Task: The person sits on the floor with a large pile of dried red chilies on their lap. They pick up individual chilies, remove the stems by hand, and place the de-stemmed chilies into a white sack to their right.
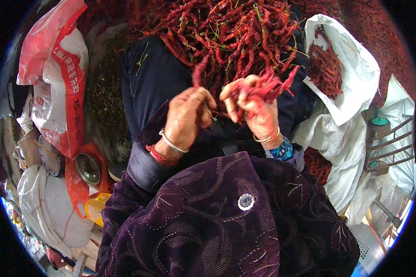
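A large heap of dried red chili peppers (228, 38), many with green stems, lies before me and partly over my knees. My left hand (189, 112) grips one chili pepper (200, 71), which points up from between the fingers and is blurred. A bunch of red chilies (263, 88) is in my right hand (258, 107), their tips sticking out to the right past the curled fingers. The two hands are close together but apart, just in front of the heap's lower edge. Loose green stems (143, 59) rest on my left trouser leg (152, 72).
At the right, an open white woven sack (358, 65) holds red chilies (324, 69). A red-and-white printed bag (60, 90) stands at the left, beside many discarded stems (105, 90). Below it are a metal lid (87, 168) and a yellow plastic container (98, 208). A metal rack (390, 142) stands far right.
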